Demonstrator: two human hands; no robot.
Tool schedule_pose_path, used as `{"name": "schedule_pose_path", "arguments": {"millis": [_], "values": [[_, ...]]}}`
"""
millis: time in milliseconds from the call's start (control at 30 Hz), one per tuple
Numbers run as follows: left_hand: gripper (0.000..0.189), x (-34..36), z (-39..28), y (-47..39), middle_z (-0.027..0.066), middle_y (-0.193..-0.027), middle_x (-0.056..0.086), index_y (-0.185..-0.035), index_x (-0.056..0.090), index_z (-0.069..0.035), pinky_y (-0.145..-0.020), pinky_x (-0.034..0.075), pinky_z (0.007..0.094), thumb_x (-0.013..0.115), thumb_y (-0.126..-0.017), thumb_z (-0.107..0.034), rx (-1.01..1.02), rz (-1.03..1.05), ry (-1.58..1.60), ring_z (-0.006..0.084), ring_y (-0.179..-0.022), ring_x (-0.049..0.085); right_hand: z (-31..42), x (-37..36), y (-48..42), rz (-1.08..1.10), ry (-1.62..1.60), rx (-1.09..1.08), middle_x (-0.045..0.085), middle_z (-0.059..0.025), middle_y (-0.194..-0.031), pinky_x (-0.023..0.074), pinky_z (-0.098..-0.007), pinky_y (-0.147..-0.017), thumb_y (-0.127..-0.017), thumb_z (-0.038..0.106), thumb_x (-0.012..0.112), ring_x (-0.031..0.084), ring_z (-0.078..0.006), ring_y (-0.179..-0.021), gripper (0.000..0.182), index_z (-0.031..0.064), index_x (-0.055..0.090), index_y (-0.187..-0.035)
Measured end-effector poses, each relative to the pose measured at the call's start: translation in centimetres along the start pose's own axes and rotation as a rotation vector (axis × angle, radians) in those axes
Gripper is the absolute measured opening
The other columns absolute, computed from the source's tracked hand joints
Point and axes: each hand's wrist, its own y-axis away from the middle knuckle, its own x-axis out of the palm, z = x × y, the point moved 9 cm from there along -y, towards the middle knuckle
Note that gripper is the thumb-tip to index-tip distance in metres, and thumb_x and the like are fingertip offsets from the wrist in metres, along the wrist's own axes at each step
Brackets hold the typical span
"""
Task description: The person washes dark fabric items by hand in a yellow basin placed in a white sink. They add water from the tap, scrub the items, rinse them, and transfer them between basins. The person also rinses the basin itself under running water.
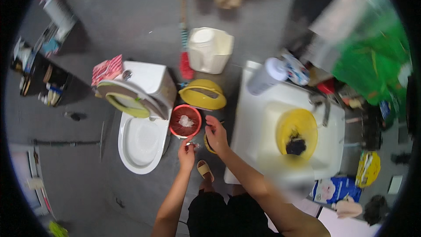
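My left hand [186, 155] is just below the rim of a red waste bin [173, 124]. Its fingertips pinch a small clear and whitish item [189, 144], too small to name. Crumpled white paper [186, 121] lies inside the bin. To the right of the bin, my right hand [217, 135] is raised with the fingers apart and nothing visible in it. Under that hand, a round yellow-rimmed object [208, 144] shows only in part. Left of the bin stands a white toilet [141, 141] with its lid and seat raised.
Yellow basins [204, 93] stand behind the bin, near a white container [211, 52] and a red-headed brush [186, 65]. At right, a white washbasin [246, 131] holds a yellow basin [310, 121] with dark cloth in it. A pink-striped pack [108, 69] sits on the toilet tank.
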Motion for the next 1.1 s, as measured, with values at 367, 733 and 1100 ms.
{"name": "schedule_pose_path", "arguments": {"millis": [367,733,1100], "values": [[0.03,33.5,-4.9,13.0,0.0065,-0.097,0.055,-0.109,0.052,-0.006,-0.063,0.048,0.0244,0.042,-0.082,0.002,0.209,0.609,-0.203,0.0124,-0.082,0.057,-8.3,-41.2,14.1,-0.556,0.385,0.191,0.053,-0.0111,-0.099,0.0445,-0.029,-0.071,-0.076,-0.005,0.044,0.054,-0.0213,-0.086,0.032,0.0034,0.05,-0.106],[0.056,53.4,12.6,13.6,0.005,-0.143,0.014,-0.135,0.025,-0.017,-0.102,0.015,0.0503,0.036,-0.084,-0.04,0.469,0.874,-1.803,0.029,-0.13,0.015,-23.2,-46.8,10.5,-0.043,0.577,0.546,0.045,-0.0223,-0.117,0.0371,-0.042,-0.089,-0.073,0.015,0.053,0.046,-0.0383,-0.103,0.048,0.0032,0.043,-0.119],[0.054,46.1,14.6,10.2,0.0199,-0.115,0.044,-0.118,0.043,-0.004,-0.086,0.039,0.0362,0.065,-0.071,-0.018,-0.06,-0.095,-0.196,0.0289,-0.101,0.047,-24.4,-42.0,10.8,-0.328,-0.807,0.914,0.049,-0.0085,-0.108,0.0435,-0.0334,-0.075,-0.081,0.043,0.051,0.05,-0.0192,-0.094,0.05,0.0093,0.042,-0.117]]}}
